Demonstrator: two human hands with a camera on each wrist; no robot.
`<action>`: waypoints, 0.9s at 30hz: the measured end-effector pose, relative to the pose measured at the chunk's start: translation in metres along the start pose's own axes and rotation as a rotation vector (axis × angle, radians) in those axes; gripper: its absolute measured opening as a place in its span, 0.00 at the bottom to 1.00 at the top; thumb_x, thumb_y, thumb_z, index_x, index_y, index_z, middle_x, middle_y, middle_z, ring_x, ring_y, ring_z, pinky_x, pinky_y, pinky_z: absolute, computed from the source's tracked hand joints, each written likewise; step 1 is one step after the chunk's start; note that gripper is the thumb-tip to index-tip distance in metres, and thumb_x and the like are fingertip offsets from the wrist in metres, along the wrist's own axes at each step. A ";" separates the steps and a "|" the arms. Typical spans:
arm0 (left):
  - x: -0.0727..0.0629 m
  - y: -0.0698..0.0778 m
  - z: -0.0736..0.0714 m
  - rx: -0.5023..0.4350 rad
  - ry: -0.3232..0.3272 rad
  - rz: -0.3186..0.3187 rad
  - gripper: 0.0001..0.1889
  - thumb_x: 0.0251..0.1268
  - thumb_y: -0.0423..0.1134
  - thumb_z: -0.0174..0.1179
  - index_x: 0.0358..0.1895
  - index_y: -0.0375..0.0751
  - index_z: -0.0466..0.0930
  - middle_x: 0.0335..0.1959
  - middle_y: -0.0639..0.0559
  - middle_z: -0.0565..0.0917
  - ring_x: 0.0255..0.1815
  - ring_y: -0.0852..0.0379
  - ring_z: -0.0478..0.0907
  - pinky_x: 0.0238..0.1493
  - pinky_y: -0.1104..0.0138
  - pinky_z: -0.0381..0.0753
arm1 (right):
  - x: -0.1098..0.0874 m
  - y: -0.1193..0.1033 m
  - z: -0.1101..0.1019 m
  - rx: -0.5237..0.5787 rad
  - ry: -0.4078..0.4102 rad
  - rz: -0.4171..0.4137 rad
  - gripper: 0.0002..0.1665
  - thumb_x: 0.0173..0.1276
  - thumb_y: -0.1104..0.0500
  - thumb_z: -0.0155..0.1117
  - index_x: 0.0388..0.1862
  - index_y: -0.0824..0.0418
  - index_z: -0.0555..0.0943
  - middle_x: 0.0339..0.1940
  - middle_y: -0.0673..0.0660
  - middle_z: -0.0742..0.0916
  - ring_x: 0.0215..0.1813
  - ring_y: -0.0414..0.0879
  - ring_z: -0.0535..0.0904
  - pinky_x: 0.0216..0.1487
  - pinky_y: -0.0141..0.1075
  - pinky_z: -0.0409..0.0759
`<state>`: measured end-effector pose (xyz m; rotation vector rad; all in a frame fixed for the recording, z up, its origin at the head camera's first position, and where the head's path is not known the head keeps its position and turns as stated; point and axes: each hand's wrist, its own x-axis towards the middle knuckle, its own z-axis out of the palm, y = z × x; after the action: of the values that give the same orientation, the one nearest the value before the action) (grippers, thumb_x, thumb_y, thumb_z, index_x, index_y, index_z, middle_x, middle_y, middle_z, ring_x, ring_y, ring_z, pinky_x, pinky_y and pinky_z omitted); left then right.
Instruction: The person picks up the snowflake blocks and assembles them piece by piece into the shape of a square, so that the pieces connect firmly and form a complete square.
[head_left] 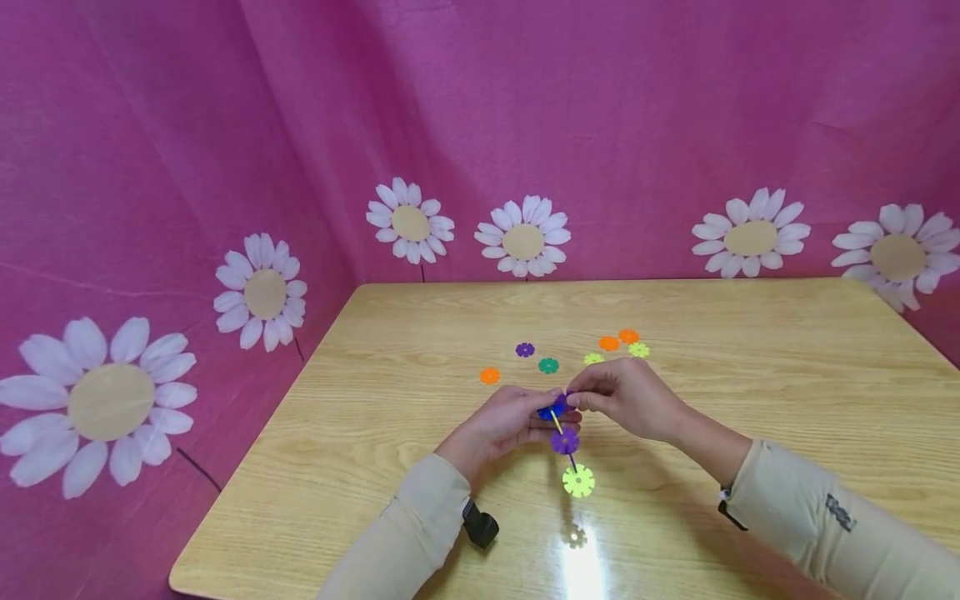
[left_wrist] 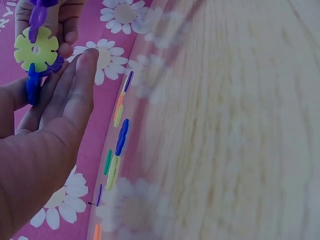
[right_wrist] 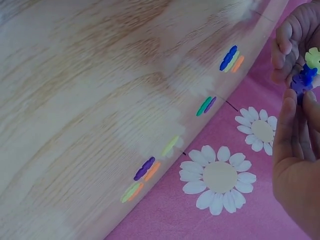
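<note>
A chain of notched plastic flower discs hangs between both hands above the table. In the head view the left hand (head_left: 501, 423) pinches a blue disc (head_left: 549, 412) at the chain's upper end. The right hand (head_left: 633, 400) pinches a purple disc (head_left: 452, 137) against that blue one; whether the slots are joined cannot be told. Below hang an edge-on yellow disc (head_left: 557, 422), a purple disc (head_left: 565, 442) and a yellow-green disc (head_left: 578, 481). In the left wrist view, the blue disc (left_wrist: 33, 87) sits between thumb and fingers, beside a yellow-green disc (left_wrist: 37, 49).
Loose discs lie beyond the hands on the wooden table (head_left: 337, 467): orange (head_left: 490, 376), purple (head_left: 525, 350), green (head_left: 549, 365), yellow-green (head_left: 638, 350) and more orange (head_left: 609, 342). A pink curtain (head_left: 600, 125) with printed daisies stands behind and to the left.
</note>
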<state>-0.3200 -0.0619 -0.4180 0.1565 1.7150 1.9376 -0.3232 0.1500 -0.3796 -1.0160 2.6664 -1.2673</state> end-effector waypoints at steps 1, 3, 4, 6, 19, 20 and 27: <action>0.000 0.000 0.000 -0.002 0.006 0.000 0.20 0.78 0.45 0.53 0.56 0.32 0.82 0.51 0.37 0.87 0.53 0.46 0.86 0.55 0.58 0.86 | 0.000 0.000 0.000 0.001 0.000 -0.002 0.04 0.67 0.62 0.69 0.39 0.59 0.88 0.35 0.51 0.91 0.38 0.40 0.88 0.38 0.28 0.86; 0.000 -0.002 0.000 -0.003 0.016 -0.002 0.19 0.78 0.45 0.53 0.56 0.33 0.82 0.50 0.37 0.87 0.53 0.46 0.87 0.55 0.58 0.86 | 0.000 0.002 -0.001 -0.003 -0.002 -0.004 0.05 0.67 0.61 0.69 0.40 0.59 0.88 0.36 0.52 0.91 0.38 0.40 0.88 0.39 0.28 0.86; 0.000 -0.002 0.000 -0.005 0.022 -0.002 0.19 0.78 0.45 0.53 0.56 0.33 0.82 0.50 0.37 0.88 0.52 0.46 0.87 0.55 0.58 0.87 | 0.000 0.003 -0.003 -0.008 0.001 -0.003 0.05 0.67 0.61 0.70 0.40 0.60 0.88 0.36 0.52 0.91 0.38 0.40 0.88 0.39 0.28 0.87; 0.000 -0.004 -0.002 -0.014 0.037 -0.005 0.19 0.77 0.44 0.53 0.56 0.33 0.82 0.50 0.37 0.88 0.52 0.46 0.87 0.55 0.58 0.87 | 0.002 0.009 -0.009 -0.027 0.014 0.013 0.07 0.67 0.59 0.70 0.41 0.60 0.88 0.37 0.53 0.91 0.39 0.42 0.89 0.38 0.29 0.87; -0.002 -0.005 -0.005 -0.049 0.078 -0.016 0.19 0.78 0.44 0.53 0.55 0.31 0.82 0.48 0.36 0.88 0.51 0.45 0.87 0.53 0.58 0.87 | 0.002 0.089 -0.064 -0.306 0.042 0.385 0.19 0.68 0.61 0.67 0.52 0.74 0.83 0.42 0.66 0.89 0.43 0.56 0.84 0.46 0.49 0.85; -0.001 -0.005 -0.004 -0.052 0.077 -0.017 0.19 0.77 0.44 0.53 0.55 0.31 0.82 0.48 0.36 0.88 0.51 0.45 0.87 0.53 0.58 0.87 | 0.001 0.092 -0.065 -0.307 0.040 0.398 0.20 0.68 0.60 0.67 0.52 0.73 0.83 0.42 0.66 0.89 0.43 0.56 0.83 0.47 0.49 0.84; 0.002 -0.002 -0.003 -0.045 0.074 -0.025 0.18 0.78 0.43 0.53 0.55 0.31 0.81 0.49 0.36 0.88 0.52 0.45 0.87 0.53 0.59 0.87 | 0.011 0.099 -0.057 -0.349 -0.051 0.360 0.22 0.69 0.55 0.67 0.51 0.72 0.83 0.39 0.63 0.89 0.40 0.52 0.82 0.44 0.47 0.83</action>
<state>-0.3228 -0.0639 -0.4207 0.0477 1.7103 1.9842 -0.4022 0.2289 -0.4079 -0.5337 2.9132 -0.7191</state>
